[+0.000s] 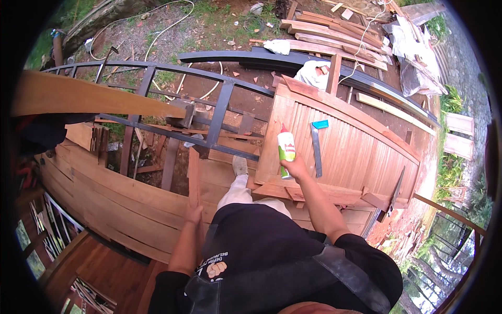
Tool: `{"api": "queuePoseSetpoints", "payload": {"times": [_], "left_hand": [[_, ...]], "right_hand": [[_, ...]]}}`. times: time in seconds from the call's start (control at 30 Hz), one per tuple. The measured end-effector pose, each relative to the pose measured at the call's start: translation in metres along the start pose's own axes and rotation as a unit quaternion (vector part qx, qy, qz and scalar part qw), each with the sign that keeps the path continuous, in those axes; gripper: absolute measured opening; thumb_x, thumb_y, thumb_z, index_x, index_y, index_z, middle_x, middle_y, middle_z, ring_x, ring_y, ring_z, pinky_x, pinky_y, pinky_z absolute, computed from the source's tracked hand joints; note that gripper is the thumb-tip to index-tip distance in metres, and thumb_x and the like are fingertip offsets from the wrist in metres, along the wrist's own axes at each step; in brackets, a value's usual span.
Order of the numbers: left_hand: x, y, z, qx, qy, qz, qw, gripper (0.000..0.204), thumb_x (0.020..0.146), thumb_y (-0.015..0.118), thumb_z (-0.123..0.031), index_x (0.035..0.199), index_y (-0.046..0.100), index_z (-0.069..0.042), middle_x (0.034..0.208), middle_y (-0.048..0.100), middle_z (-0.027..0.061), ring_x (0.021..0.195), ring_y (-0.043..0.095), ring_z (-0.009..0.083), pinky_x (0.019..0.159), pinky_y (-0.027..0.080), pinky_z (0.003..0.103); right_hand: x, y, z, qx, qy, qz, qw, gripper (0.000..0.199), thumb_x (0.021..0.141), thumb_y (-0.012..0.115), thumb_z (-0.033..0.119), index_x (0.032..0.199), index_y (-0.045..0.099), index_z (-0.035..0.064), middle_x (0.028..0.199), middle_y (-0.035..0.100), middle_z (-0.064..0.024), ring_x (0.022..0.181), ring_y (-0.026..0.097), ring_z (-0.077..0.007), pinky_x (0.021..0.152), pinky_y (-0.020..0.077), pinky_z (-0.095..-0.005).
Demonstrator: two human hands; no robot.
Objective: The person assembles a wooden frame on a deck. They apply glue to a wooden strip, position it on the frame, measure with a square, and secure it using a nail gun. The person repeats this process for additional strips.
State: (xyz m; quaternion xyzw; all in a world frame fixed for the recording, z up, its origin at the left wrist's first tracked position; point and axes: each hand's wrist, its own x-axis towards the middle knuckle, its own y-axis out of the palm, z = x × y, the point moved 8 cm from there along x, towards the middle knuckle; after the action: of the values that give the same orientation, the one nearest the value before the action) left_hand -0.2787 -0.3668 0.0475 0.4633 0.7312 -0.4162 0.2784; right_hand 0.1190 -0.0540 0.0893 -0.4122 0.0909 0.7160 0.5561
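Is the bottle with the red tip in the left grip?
No, the right grip holds the white-and-green bottle, while the left grip holds a wooden piece.

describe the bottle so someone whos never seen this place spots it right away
Start at the large slatted wooden panel right of the picture's middle. Near its left end, the person's right hand grips the bottle. Its white-and-green body and red nozzle set it apart from the grey tool with a blue end, lying just to its right.
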Motion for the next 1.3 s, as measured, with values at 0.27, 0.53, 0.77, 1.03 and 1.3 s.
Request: {"api": "queuePoseSetpoints", "payload": {"times": [0.27,0.53,0.77,1.03,1.3], "left_hand": [[-0.005,-0.004,0.034,0.051,-0.065,-0.038,0.996,0.056,0.070,0.067,-0.023,0.117,0.059,0.006,0.107,0.066,0.0219,0.105,0.063,0.0346,0.087,0.049,0.040],[0.006,0.004,0.044,0.026,-0.025,-0.022,0.999,0.056,0.068,0.070,-0.027,0.113,0.059,0.005,0.109,0.065,0.0221,0.104,0.064,0.0351,0.088,0.049,0.041],[-0.017,0.001,0.034,0.023,-0.027,-0.025,0.999,0.055,0.068,0.071,-0.023,0.114,0.058,0.005,0.105,0.066,0.0199,0.103,0.064,0.0319,0.086,0.049,0.040],[-0.029,-0.009,0.046,0.013,-0.067,-0.010,0.998,0.049,0.071,0.069,-0.020,0.111,0.061,0.006,0.102,0.067,0.0198,0.098,0.066,0.0310,0.084,0.050,0.040],[-0.024,-0.014,0.028,0.035,-0.071,-0.036,0.996,0.050,0.071,0.068,-0.021,0.111,0.061,0.007,0.101,0.067,0.0193,0.098,0.066,0.0299,0.082,0.050,0.038]], "right_hand": [[0.073,-0.044,0.085,-0.322,0.031,-0.056,0.945,0.061,0.064,0.082,0.045,0.096,0.067,-0.0042,0.095,0.070,-0.0230,0.087,0.070,-0.0310,0.076,0.0544,-0.0397],[0.145,-0.076,0.126,-0.441,0.022,-0.058,0.896,0.049,0.065,0.081,0.039,0.093,0.072,0.0004,0.091,0.071,-0.0157,0.084,0.070,-0.0261,0.077,0.0539,-0.0367],[0.142,-0.079,0.151,-0.477,0.059,-0.030,0.876,0.052,0.066,0.081,0.037,0.100,0.071,-0.0006,0.096,0.072,-0.0153,0.092,0.070,-0.0258,0.081,0.0536,-0.0366],[0.145,-0.082,0.152,-0.481,0.064,-0.042,0.874,0.051,0.065,0.082,0.036,0.099,0.072,-0.0005,0.094,0.073,-0.0149,0.091,0.071,-0.0251,0.081,0.0541,-0.0363],[0.157,-0.091,0.133,-0.473,0.033,-0.076,0.877,0.042,0.063,0.082,0.038,0.080,0.074,0.0008,0.078,0.072,-0.0116,0.075,0.071,-0.0229,0.073,0.0541,-0.0344]]}}
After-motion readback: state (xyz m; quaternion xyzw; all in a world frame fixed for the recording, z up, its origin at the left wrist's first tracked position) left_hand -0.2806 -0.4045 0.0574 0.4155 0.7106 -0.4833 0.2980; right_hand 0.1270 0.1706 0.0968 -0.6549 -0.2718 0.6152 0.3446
